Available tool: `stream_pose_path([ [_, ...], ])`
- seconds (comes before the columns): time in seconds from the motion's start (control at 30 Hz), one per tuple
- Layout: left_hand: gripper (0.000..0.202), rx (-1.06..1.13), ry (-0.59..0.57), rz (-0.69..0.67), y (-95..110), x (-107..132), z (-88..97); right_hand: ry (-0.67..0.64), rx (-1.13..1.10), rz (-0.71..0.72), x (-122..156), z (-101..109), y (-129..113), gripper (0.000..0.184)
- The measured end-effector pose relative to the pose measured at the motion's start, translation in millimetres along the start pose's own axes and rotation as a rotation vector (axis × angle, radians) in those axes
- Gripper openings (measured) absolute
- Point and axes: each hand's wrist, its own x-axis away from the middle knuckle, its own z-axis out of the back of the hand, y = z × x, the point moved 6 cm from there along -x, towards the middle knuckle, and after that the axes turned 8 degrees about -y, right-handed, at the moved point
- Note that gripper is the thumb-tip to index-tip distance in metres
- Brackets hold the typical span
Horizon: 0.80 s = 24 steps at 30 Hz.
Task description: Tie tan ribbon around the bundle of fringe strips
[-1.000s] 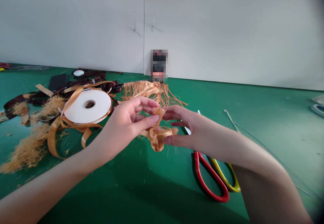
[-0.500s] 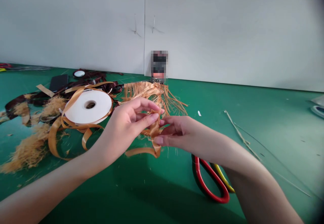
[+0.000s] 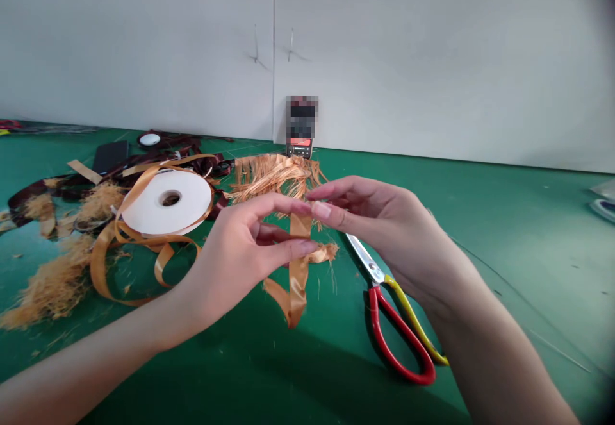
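A strip of gold satin ribbon (image 3: 298, 284) hangs above the middle of the green counter (image 3: 504, 252), held off the surface by the left hand (image 3: 240, 258). That hand's thumb and curled fingers close on the strip, leaving its lower end dangling free, while a frayed tuft of fibres (image 3: 327, 253) pokes out to the right. The right hand (image 3: 369, 216) curves in from the other side, its fingertips meeting the strip's top end; whether it truly pinches there, I cannot tell. Holding the ribbon up seems to keep its frayed part clear of the scraps below. Scissors (image 3: 398, 335) with red and yellow handles lie just under the right hand, apparently left within easy reach. Toward the counter's left side, a white spool of ribbon (image 3: 144, 204) lies flat among gold ribbon loops (image 3: 97, 265), and a heap of frayed fibres (image 3: 276, 175) sits near the far edge.
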Motion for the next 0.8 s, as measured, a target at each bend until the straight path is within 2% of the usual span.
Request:
stream_pose_path([
  [0.17,0.032,-0.035,0.038,0.029,0.6,2.7,0.8,0.052,-0.038,0.055,1.2,2.6,-1.3,0.014],
  [0.43,0.038,-0.039,0.051,0.065,-0.5,1.3,0.9,0.049,0.111,-0.021,-0.2,2.4,1.2,0.028],
  [0.67,0.043,-0.071,0.069,0.080,-1.8,2.4,-0.5,0.065,0.104,0.030,-2.2,3.9,2.6,0.021],
  [0.8,0.043,-0.070,0.041,0.071,-2.6,1.4,-2.3,0.055,0.110,0.020,-2.4,4.0,3.9,0.025],
])
